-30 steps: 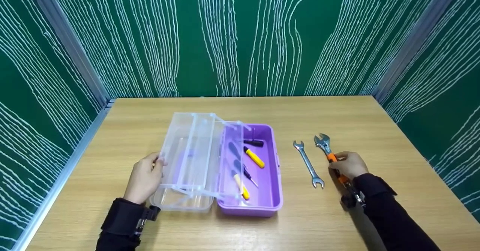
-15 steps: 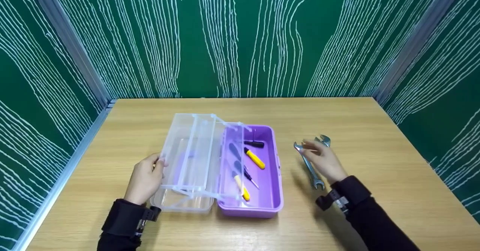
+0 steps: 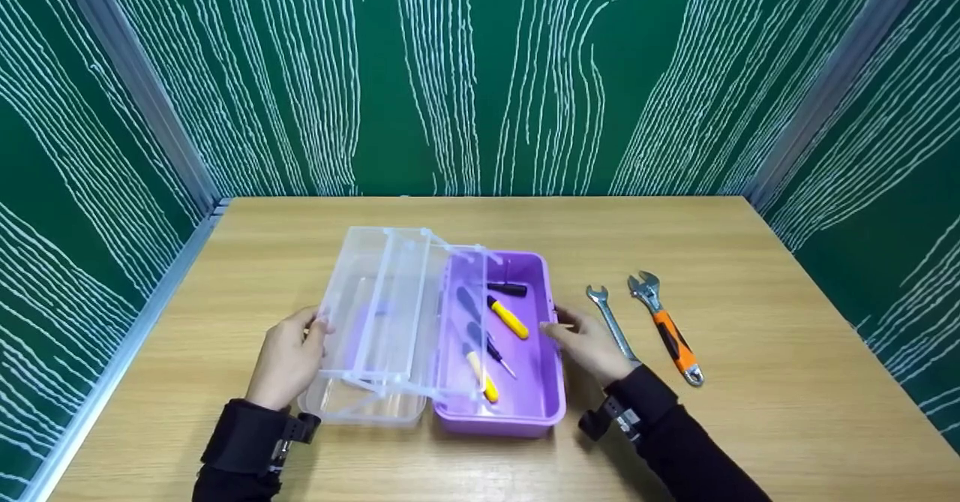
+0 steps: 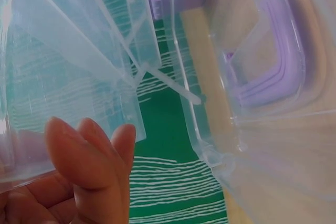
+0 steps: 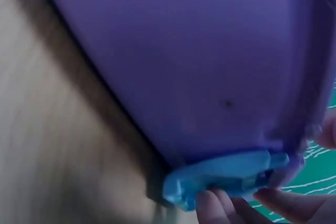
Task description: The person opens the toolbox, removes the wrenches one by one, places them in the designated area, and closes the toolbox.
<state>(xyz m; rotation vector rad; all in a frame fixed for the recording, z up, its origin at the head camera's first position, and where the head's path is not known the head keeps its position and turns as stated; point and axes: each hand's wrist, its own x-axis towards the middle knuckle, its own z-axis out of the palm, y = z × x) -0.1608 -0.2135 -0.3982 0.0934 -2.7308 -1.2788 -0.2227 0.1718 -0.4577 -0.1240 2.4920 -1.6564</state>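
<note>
A purple toolbox [image 3: 499, 425] stands on the table with its clear lid [image 3: 367, 410] folded out to the left. Clear trays [image 3: 397, 299] hang over the lid and the box's left part. My left hand [image 3: 289, 356] pinches the outer tray's left edge between thumb and fingers. At the toolbox's right wall, my right hand [image 3: 592, 344] has its thumb at the rim and its fingers outside, touching a blue latch [image 5: 220, 177]. Inside lie a yellow-handled screwdriver [image 3: 510, 318], a black handle [image 3: 510, 290], a small black screwdriver [image 3: 495, 350] and another yellow handle [image 3: 490, 387], partly behind the tray.
Right of the box lies an open-end wrench [image 3: 611, 322], its lower end hidden by my right wrist. Farther right is an adjustable wrench [image 3: 667, 329] with an orange and black grip. Green walls with white lines enclose the wooden table [image 3: 750, 299].
My right hand has left the adjustable wrench, passed leftward over the open-end wrench and reached the toolbox's right wall. The left hand stays on the tray edge.
</note>
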